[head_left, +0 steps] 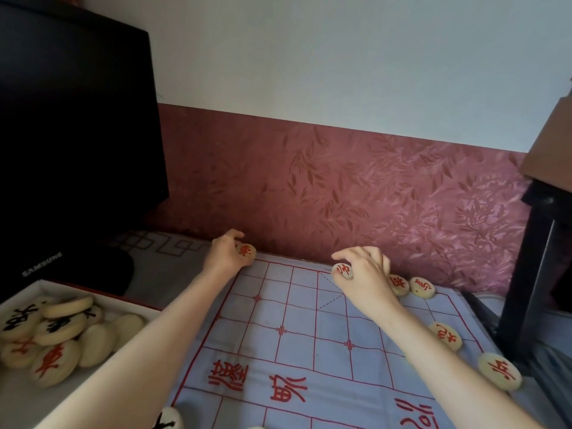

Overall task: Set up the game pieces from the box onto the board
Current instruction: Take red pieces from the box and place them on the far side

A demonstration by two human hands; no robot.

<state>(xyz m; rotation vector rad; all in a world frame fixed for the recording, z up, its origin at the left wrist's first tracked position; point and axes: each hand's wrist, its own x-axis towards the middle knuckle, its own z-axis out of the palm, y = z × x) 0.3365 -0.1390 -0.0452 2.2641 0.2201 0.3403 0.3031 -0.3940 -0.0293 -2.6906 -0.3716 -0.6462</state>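
Note:
A pale blue cloth board (303, 317) with a red grid lies in front of me. My left hand (223, 252) grips a cream round piece with a red character (246, 251) at the board's far left corner. My right hand (362, 274) grips another red-marked piece (343, 270) on the far edge near the middle. Two red pieces (398, 283) (422, 287) sit on the far row to the right. Two more (446, 335) (500, 370) lie along the right side. The white box (18, 292) at the left holds several cream pieces (58, 329) in red and black.
A black monitor (71, 125) stands behind the box at the left. A maroon patterned wall runs right behind the board's far edge. Dark furniture (538, 243) stands at the right edge. A black-marked piece (168, 419) lies at the board's near left.

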